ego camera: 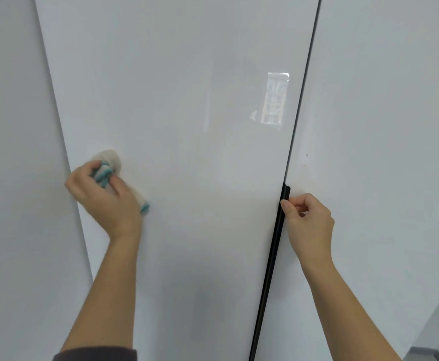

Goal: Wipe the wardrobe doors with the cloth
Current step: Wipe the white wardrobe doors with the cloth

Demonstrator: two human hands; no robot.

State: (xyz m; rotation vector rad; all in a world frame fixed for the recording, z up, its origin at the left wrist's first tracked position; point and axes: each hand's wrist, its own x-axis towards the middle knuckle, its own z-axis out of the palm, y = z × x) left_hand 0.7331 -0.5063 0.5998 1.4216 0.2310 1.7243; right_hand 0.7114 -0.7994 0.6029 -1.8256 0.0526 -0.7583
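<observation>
A glossy white wardrobe door [187,152] fills the middle of the view, and a second white door [382,126] stands to its right. My left hand [103,196] grips a bunched white cloth with teal stripes [109,165] and presses it against the middle door near its left edge. A long black handle strip [275,243] runs down the right edge of that door. My right hand [308,220] has its thumb on this strip, with the fingers curled behind the door's edge.
A white panel or wall [18,178] lies to the left of the middle door. A window reflection [275,100] shines on the door's upper right. Small marks dot the right door near its left edge. A bit of floor shows at the bottom right corner.
</observation>
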